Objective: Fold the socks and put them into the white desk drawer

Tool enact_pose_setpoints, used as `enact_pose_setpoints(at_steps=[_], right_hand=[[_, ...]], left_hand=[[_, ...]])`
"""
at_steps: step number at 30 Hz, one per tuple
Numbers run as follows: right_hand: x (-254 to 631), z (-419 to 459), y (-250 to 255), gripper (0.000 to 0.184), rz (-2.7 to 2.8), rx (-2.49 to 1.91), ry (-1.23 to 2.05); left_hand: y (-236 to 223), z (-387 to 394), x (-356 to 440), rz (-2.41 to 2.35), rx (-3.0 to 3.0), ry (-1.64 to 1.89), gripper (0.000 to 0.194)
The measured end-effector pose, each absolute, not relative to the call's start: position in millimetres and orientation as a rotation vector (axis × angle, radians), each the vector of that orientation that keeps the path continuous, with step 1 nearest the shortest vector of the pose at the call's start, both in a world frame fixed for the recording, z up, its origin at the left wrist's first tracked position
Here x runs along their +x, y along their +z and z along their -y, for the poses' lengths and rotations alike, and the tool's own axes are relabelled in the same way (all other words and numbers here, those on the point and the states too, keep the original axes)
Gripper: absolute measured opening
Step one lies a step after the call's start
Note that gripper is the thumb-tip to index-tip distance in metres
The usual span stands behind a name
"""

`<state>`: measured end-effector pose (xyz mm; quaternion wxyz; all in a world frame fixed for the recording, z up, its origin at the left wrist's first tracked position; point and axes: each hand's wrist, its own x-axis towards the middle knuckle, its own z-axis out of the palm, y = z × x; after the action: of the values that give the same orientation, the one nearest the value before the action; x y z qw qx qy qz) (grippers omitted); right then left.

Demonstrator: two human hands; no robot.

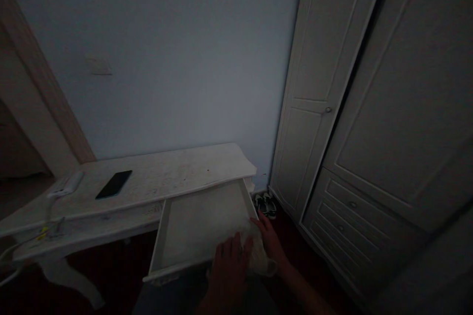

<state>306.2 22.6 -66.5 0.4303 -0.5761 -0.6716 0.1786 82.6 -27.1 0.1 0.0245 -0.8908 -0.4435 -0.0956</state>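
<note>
A white desk drawer [207, 221] is pulled out from the desk, and its visible floor is bare. At its front right corner lies a pale, crumpled cloth [260, 256], part of it hanging over the edge. My left hand [231, 258] reaches over the drawer front, its fingers bent onto the cloth. On the outer right side, my right hand [271, 238] grips the drawer wall, fingertips near the top edge, with the cloth close to its wrist. Dim light blurs the fingers.
On the white desk top [188, 170] lie a dark phone [114, 184] and a white power strip [66, 184]. Shoes [265, 205] stand on the dark red floor by the wall. A white wardrobe [314, 133] rises on the right.
</note>
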Motion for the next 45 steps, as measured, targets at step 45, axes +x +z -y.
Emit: enact_pose_setpoints(at_steps=[45], right_hand=[[78.3,-128.6,11.8,0.071,2.979,-1.207,0.325]], left_hand=[[-2.5,-40.7,-106.8,1.812,-2.701,-0.346,0.047]])
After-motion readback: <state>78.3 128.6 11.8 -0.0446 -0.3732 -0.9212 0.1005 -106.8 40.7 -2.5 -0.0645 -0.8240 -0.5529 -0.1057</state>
